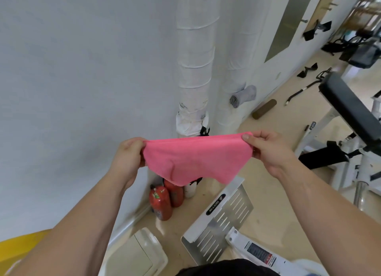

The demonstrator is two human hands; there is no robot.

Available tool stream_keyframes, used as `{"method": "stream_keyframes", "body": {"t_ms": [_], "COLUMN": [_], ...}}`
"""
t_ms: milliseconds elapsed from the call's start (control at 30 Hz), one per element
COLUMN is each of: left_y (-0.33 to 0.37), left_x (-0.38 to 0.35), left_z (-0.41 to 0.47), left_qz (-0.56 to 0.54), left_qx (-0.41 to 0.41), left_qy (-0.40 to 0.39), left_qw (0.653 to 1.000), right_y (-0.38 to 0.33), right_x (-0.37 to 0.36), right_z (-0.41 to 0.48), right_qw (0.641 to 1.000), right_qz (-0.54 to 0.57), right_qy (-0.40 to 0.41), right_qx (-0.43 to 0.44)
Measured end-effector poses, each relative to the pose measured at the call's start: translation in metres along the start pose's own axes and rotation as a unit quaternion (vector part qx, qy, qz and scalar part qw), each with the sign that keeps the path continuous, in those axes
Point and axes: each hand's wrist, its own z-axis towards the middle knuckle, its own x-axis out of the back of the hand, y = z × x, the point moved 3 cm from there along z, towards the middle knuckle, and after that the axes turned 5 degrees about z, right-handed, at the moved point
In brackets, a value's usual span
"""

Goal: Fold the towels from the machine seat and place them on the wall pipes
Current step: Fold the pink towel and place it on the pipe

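A pink towel hangs stretched between my two hands in the middle of the view, its top edge taut and its lower part sagging. My left hand pinches the towel's left corner. My right hand pinches its right corner. Behind the towel stand two white wrapped wall pipes, running from floor to ceiling. A folded grey towel rests on a fitting of the right pipe. The black padded machine seat is at the right, with no towel visible on it.
Two red fire extinguishers stand at the foot of the pipes in the corner. A slotted metal footplate of the machine lies below my hands. A brown foam roller and black handles lie on the floor at the right.
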Motion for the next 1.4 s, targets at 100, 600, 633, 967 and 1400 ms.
{"method": "stream_keyframes", "body": {"t_ms": [100, 600, 633, 967, 1400], "left_y": [-0.005, -0.021, -0.018, -0.011, 0.001], "left_x": [-0.008, -0.065, -0.068, -0.075, -0.072], "left_z": [-0.002, -0.065, -0.069, -0.089, -0.094], "left_qz": [-0.020, 0.042, 0.052, 0.062, 0.049], "left_qx": [0.017, 0.016, 0.006, -0.046, -0.038], "left_qy": [0.004, 0.002, -0.009, -0.065, -0.152], "left_qw": [1.000, 0.999, 0.999, 0.995, 0.987], "right_y": [0.005, 0.043, 0.041, 0.033, 0.015], "right_x": [-0.003, -0.087, -0.093, -0.099, -0.095], "right_z": [-0.001, -0.053, -0.057, -0.067, -0.067], "right_qw": [0.998, 0.998, 0.996, 0.971, 0.912], "right_qz": [0.040, -0.033, -0.050, -0.142, -0.275], "right_qy": [0.044, -0.002, -0.031, -0.142, -0.190], "right_qx": [-0.001, 0.060, 0.069, 0.130, 0.236]}}
